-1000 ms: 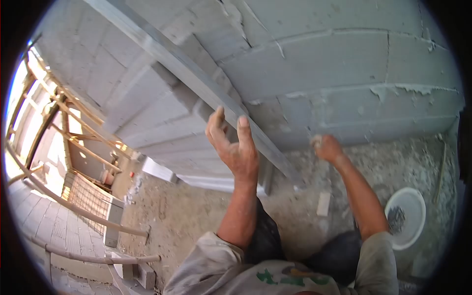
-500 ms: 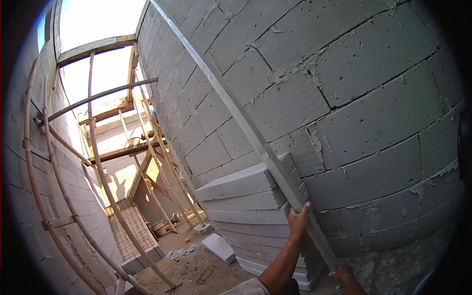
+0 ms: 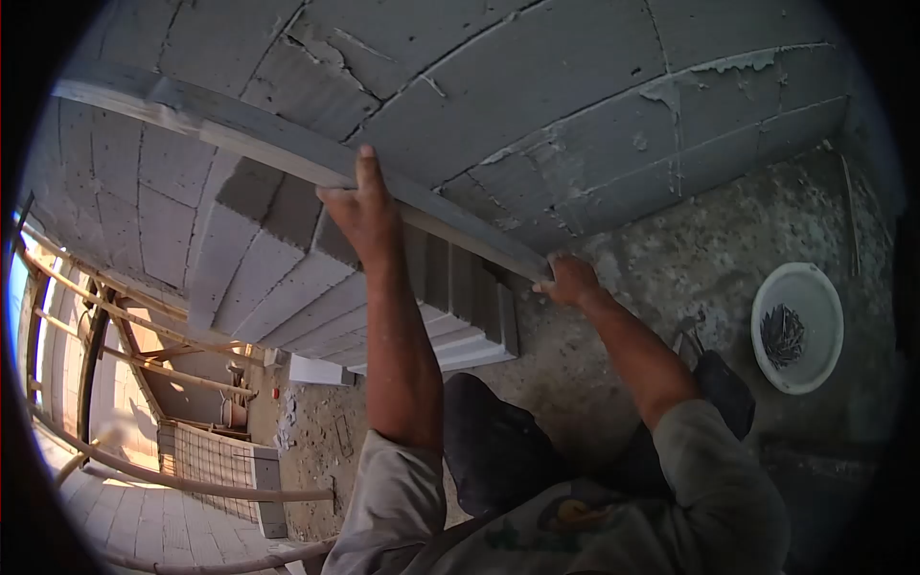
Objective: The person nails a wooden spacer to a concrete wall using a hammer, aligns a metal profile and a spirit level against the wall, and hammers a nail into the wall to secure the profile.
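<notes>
A long, straight metal bar runs slantwise along the grey block wall. My left hand is closed around its middle part, thumb over the upper face and the other fingers partly hidden. Near the bar's lower end my right hand grips it, close to the floor at the wall's foot. Just below the bar, beside my left forearm, stands a stack of pale building blocks. Whether the bar touches the wall or the stack, I cannot tell.
A white tub holding dark, thin pieces sits on the rough floor at right. Wooden pole scaffolding and a wire mesh panel are at lower left. A loose block lies behind the stack.
My view has swung down and to the right, bringing the tub and my legs into sight. Both hands still hold the bar.
</notes>
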A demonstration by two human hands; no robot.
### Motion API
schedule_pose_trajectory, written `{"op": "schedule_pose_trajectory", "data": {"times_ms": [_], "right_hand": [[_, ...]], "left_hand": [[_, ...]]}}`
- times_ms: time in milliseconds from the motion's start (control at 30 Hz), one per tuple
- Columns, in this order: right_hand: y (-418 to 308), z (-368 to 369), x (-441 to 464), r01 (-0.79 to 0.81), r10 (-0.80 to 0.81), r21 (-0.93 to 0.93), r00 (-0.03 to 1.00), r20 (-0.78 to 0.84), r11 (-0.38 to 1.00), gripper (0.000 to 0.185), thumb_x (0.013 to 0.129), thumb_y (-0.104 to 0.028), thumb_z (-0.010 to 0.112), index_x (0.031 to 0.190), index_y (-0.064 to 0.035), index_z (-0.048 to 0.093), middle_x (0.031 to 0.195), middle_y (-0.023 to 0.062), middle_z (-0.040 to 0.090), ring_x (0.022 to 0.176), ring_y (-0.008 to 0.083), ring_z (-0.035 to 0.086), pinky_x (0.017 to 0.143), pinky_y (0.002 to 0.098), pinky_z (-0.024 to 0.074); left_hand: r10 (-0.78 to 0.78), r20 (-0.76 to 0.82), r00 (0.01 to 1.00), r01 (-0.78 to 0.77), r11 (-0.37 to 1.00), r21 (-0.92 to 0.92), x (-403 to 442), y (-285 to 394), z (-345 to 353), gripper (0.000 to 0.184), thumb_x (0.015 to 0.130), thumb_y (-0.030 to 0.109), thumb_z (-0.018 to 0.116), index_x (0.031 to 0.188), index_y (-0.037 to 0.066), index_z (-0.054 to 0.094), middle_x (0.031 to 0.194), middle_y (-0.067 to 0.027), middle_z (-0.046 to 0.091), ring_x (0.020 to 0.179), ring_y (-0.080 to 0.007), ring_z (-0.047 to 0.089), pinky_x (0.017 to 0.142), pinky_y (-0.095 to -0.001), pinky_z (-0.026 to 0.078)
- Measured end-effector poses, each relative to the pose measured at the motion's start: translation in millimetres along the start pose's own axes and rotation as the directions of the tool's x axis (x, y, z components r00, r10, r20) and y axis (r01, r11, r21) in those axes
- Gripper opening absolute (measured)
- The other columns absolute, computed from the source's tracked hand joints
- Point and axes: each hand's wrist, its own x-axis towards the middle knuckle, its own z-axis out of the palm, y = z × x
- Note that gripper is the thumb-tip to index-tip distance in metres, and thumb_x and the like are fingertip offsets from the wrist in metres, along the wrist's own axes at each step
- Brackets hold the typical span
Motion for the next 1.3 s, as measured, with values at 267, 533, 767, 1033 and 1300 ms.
{"op": "schedule_pose_trajectory", "data": {"times_ms": [267, 533, 767, 1033, 1300], "right_hand": [[1.7, 3.3, 25.1, -0.09, 0.127, 0.153, 0.959, -0.255, 0.984, 0.073, 0.084, -0.04, 0.068, 0.139, -0.0033, 0.039, 0.144, 0.0209, 0.037, 0.135, 0.035, 0.034, 0.108, 0.0433, 0.0348], [49.4, 24.2, 18.0, -0.298, 0.336, 0.191, 0.917, -0.213, 0.935, 0.079, 0.082, -0.025, 0.071, 0.144, -0.0028, 0.028, 0.142, 0.0208, 0.039, 0.131, 0.0348, 0.04, 0.104, 0.0408, 0.0405], [96.7, 61.6, 21.8, -0.48, 0.539, 0.286, 0.821, -0.186, 0.829, 0.074, 0.085, -0.037, 0.065, 0.141, 0.0009, 0.033, 0.136, 0.0229, 0.045, 0.125, 0.0359, 0.047, 0.101, 0.0414, 0.0426], [87.9, 28.2, 53.1, -0.446, 0.494, 0.27, 0.858, -0.144, 0.853, 0.053, 0.089, -0.041, 0.059, 0.121, 0.0021, 0.054, 0.123, 0.0211, 0.056, 0.119, 0.0338, 0.052, 0.097, 0.0407, 0.0453], [107.5, 63.3, 81.1, -0.478, 0.522, 0.232, 0.829, -0.199, 0.847, 0.053, 0.086, -0.042, 0.064, 0.117, 0.001, 0.058, 0.12, 0.0209, 0.058, 0.115, 0.0339, 0.055, 0.097, 0.0401, 0.0455]], "left_hand": [[-0.169, 0.086, 0.982, 0.178, 0.977, -0.116, 59.9, 14.9, 29.4, 0.031, 0.084, 0.027, 0.074, 0.085, -0.003, 0.065, 0.076, -0.0012, 0.056, 0.067, -0.0107, 0.05, 0.061, -0.0292, 0.042], [-0.082, 0.052, 0.995, 0.081, 0.996, 0.025, 46.0, 26.0, 74.1, 0.041, 0.083, 0.027, 0.073, 0.061, -0.003, 0.057, 0.058, -0.006, 0.052, 0.053, -0.0117, 0.046, 0.054, -0.0318, 0.042], [0.019, 0.207, 0.978, -0.052, 0.986, 0.156, 61.4, -29.1, 104.2, 0.067, 0.086, 0.036, 0.067, 0.11, -0.02, 0.04, 0.097, -0.0269, 0.054, 0.089, -0.0312, 0.059, 0.082, -0.0424, 0.048], [-0.067, 0.225, 0.972, 0.013, 0.973, 0.233, 86.9, -40.6, 125.0, 0.071, 0.087, 0.035, 0.066, 0.114, -0.022, 0.034, 0.095, -0.0257, 0.052, 0.09, -0.0365, 0.06, 0.084, -0.044, 0.048], [-0.133, 0.132, 0.982, 0.095, 0.96, 0.262, 68.1, -35.4, 149.1, 0.082, 0.087, 0.031, 0.066, 0.124, -0.025, 0.019, 0.111, -0.0401, 0.048, 0.102, -0.0414, 0.059, 0.088, -0.0421, 0.05]]}}
